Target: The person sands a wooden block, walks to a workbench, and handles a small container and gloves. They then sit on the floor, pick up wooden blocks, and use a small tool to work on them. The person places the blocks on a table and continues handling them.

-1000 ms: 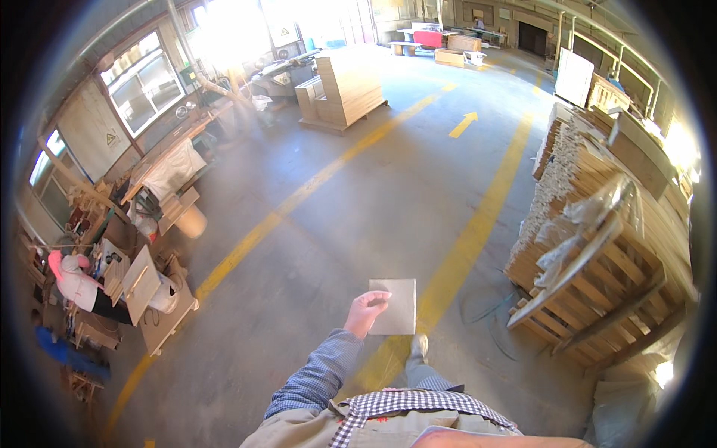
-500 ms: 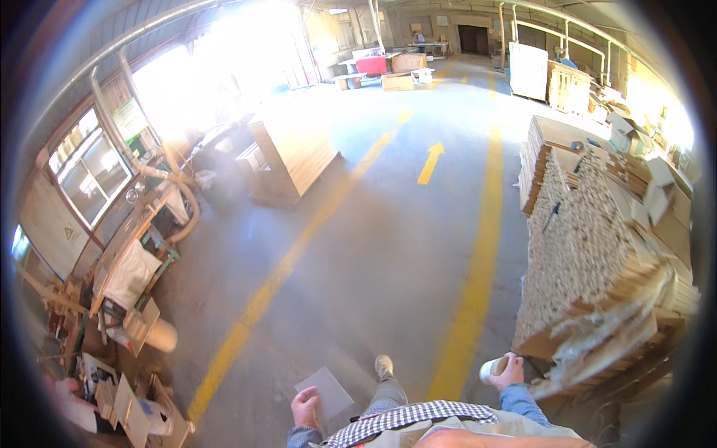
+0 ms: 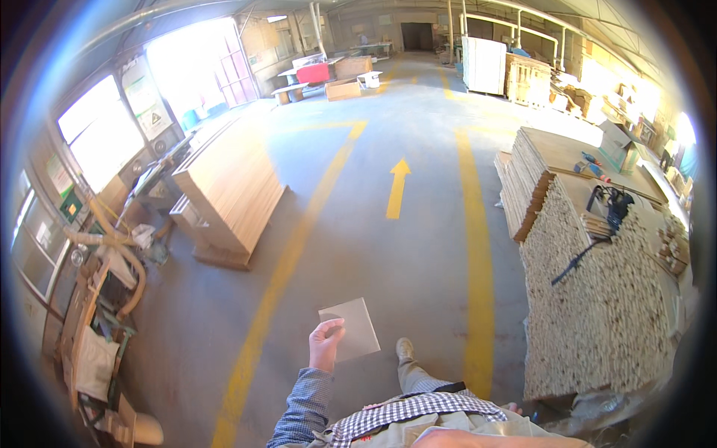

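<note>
Just thin square sheet [image 3: 349, 328] in left hand [image 3: 326, 343]

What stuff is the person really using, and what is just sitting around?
In use:
left hand
thin square sheet, pinched in the left hand's fingers

Just sitting around:
stack of wood strips
power tool with cable on top of it
pile of boards
yellow floor arrow
</note>
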Demonstrator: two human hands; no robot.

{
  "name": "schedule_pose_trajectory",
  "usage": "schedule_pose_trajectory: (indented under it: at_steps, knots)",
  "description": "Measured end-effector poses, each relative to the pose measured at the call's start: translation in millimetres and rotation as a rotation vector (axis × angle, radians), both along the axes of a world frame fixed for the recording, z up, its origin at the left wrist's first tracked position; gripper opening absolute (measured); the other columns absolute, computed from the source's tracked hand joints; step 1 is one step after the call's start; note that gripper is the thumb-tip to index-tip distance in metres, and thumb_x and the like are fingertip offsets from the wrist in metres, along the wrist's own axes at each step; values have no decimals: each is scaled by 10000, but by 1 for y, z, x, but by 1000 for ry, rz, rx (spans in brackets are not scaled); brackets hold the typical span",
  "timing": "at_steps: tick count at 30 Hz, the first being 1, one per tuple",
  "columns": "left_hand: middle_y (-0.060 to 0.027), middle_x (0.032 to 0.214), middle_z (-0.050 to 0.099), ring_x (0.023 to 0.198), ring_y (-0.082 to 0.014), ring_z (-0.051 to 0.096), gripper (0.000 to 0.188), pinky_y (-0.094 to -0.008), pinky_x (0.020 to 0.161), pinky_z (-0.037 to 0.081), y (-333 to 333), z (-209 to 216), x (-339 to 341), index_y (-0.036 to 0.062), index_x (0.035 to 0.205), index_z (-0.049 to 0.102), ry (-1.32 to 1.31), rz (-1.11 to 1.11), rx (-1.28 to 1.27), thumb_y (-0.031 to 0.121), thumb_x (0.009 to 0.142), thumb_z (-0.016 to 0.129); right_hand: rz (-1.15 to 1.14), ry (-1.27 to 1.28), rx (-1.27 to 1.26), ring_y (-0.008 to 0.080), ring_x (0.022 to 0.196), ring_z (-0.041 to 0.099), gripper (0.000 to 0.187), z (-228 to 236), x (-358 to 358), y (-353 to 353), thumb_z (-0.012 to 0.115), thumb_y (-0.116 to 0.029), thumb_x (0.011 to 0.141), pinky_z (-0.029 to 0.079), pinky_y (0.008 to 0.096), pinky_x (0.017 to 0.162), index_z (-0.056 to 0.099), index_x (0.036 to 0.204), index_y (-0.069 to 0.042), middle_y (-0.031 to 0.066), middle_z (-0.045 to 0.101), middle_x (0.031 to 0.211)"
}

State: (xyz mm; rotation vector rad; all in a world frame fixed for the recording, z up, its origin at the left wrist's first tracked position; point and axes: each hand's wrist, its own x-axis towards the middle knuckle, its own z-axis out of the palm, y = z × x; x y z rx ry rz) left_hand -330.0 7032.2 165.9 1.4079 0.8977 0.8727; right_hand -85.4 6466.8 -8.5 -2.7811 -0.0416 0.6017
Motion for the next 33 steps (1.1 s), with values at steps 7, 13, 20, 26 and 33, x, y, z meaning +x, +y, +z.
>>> schedule_pose_trajectory:
  at_steps: [7, 13, 20, 26, 33]
  knots:
    - [-42, 1043, 735, 987, -131, 656, 228, -271, 883, 514, 209, -2, 91, 20, 1082, 759, -6, 205, -152, -19, 860, 729, -12, 64, 92, 442, 1206, 582, 675, -16, 155, 299, 769, -386, 771, 513, 525, 990, 509, 1312, -77, 272, 529, 1267]
    - [-36, 983, 731, 880, -116, 661, 212, -254, 802, 521, 399, -45, 120, 22, 1049, 752, -96, 350, -176, -61, 859, 708, 276, -69, 120, 432, 1214, 571, 867, 65, 331, 617, 906, -345, 625, 505, 511, 1038, 475, 1332, -88, 239, 519, 1299]
    - [-63, 1023, 743, 942, -145, 671, 216, -290, 853, 526, 686, -45, 262, -3, 1078, 760, -80, 260, -267, 4, 865, 725, 118, -265, 204, 435, 1241, 549, 933, 81, 432, 882, 947, -340, 570, 501, 512, 1046, 451, 1325, -107, 236, 502, 1328]
    - [-69, 1087, 740, 1001, -138, 666, 240, -283, 873, 523, 931, -6, 430, -15, 1122, 752, -44, -32, -145, 44, 891, 735, 85, 70, 58, 428, 1248, 556, 916, 53, 473, 1002, 927, -406, 599, 502, 515, 1048, 460, 1318, -86, 234, 499, 1340]
    - [-61, 1084, 732, 1009, -139, 662, 249, -273, 887, 519, 1184, 15, 545, -14, 1124, 754, -10, 18, -41, 10, 876, 743, 3, 110, 8, 429, 1250, 565, 908, 6, 558, 1234, 920, -409, 610, 508, 510, 1050, 474, 1329, -78, 241, 495, 1359]
